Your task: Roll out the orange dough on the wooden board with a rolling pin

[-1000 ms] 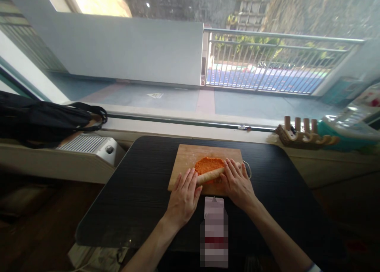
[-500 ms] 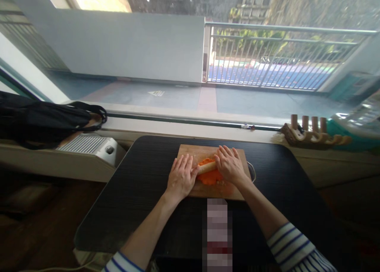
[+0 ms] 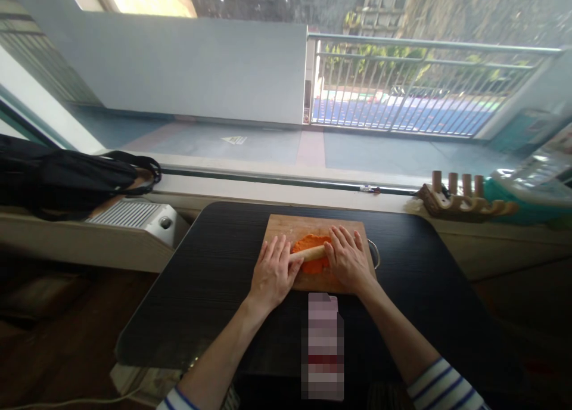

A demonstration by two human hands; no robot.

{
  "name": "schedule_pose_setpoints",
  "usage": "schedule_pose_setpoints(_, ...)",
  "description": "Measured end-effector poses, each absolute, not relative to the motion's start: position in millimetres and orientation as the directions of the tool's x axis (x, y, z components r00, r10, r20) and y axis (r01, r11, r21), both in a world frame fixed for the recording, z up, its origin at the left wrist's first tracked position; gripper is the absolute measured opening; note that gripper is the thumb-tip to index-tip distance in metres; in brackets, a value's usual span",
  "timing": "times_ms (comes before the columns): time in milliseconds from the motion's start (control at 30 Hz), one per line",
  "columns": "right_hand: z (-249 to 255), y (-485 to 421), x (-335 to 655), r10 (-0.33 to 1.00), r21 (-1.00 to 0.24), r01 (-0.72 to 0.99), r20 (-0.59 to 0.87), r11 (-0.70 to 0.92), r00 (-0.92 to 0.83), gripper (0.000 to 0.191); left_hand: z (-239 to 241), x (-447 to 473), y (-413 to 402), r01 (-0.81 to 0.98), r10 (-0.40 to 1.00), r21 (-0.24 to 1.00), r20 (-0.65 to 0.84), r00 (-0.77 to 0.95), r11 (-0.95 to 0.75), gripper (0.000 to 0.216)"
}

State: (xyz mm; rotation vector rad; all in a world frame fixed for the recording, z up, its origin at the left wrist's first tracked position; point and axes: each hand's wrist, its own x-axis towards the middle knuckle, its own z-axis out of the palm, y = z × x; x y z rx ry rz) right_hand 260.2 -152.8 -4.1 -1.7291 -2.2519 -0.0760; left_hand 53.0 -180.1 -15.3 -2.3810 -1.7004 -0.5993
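Observation:
A pale wooden rolling pin [image 3: 309, 254] lies across a flattened sheet of orange dough [image 3: 313, 264] on a wooden cutting board [image 3: 279, 224]. My left hand [image 3: 273, 271] rests over the pin's left end, fingers stretched out and palm down. Over the right end lies my right hand [image 3: 349, 258], its fingers also straight and slightly spread. Both ends of the pin are hidden beneath my hands. Orange dough shows on both sides of the pin.
The board lies on a black table [image 3: 201, 279]. A metal handle [image 3: 376, 254] sticks out at its right. On the sill are a wooden rack with pegs [image 3: 465, 202] and a teal container [image 3: 513, 198]. A black bag [image 3: 67, 180] sits at left, by a white vented box [image 3: 154, 216].
The pin has turned to a slightly flatter angle, and more orange dough shows on its far side. My right hand has moved a little towards me. The whole view has shifted slightly.

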Motion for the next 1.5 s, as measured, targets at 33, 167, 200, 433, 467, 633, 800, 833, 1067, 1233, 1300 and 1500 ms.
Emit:
schedule_pose_setpoints(33,-4,-157,261,0.935,-0.143,0.95,0.27,0.277,-0.231,0.049,-17,53,-182,0.929,0.862,0.096,0.417,0.289,-0.358,0.055)
schedule_pose_setpoints(167,-3,-167,267,0.924,-0.155,0.939,0.284,0.308,-0.257,0.046,-18,51,-188,0.905,0.834,0.093,0.437,0.337,-0.414,0.041)
schedule_pose_setpoints(200,-3,-168,269,0.923,-0.157,0.936,0.28,0.314,-0.263,0.045,-17,51,-189,0.899,0.833,0.103,0.433,0.345,-0.426,0.036)
schedule_pose_setpoints(433,10,-160,267,0.931,-0.159,0.931,0.222,0.329,-0.291,0.045,-12,36,-203,0.898,0.851,0.146,0.41,0.328,-0.416,0.027)
schedule_pose_setpoints(467,12,-158,265,0.93,-0.157,0.929,0.216,0.335,-0.299,0.045,-12,33,-206,0.901,0.858,0.147,0.399,0.323,-0.408,0.029)
schedule_pose_setpoints(633,15,-149,255,0.926,-0.138,0.921,0.16,0.363,-0.341,0.044,-7,32,-212,0.927,0.901,0.135,0.317,0.294,-0.35,0.042)
schedule_pose_setpoints(800,8,-141,254,0.932,-0.122,0.927,0.122,0.356,-0.342,0.046,4,45,-203,0.967,0.936,0.083,0.285,0.207,-0.24,0.063)
schedule_pose_setpoints(833,7,-140,254,0.934,-0.12,0.929,0.124,0.35,-0.336,0.047,5,46,-199,0.97,0.94,0.081,0.277,0.199,-0.229,0.063)
schedule_pose_setpoints(1067,5,-121,246,0.946,-0.122,0.945,0.157,0.303,-0.283,0.045,1,37,-166,0.97,0.946,0.121,0.275,0.171,-0.211,0.061)
schedule_pose_setpoints(1233,4,-106,242,0.949,-0.104,0.95,0.152,0.294,-0.277,0.046,-3,34,-147,0.976,0.942,0.133,0.311,0.125,-0.173,0.059)
schedule_pose_setpoints(1300,4,-101,241,0.953,-0.108,0.953,0.148,0.282,-0.265,0.046,-3,34,-140,0.98,0.941,0.125,0.32,0.109,-0.156,0.06)
schedule_pose_setpoints(1500,5,-102,239,0.954,-0.124,0.954,0.159,0.275,-0.254,0.046,-3,33,-136,0.98,0.938,0.113,0.325,0.12,-0.164,0.057)
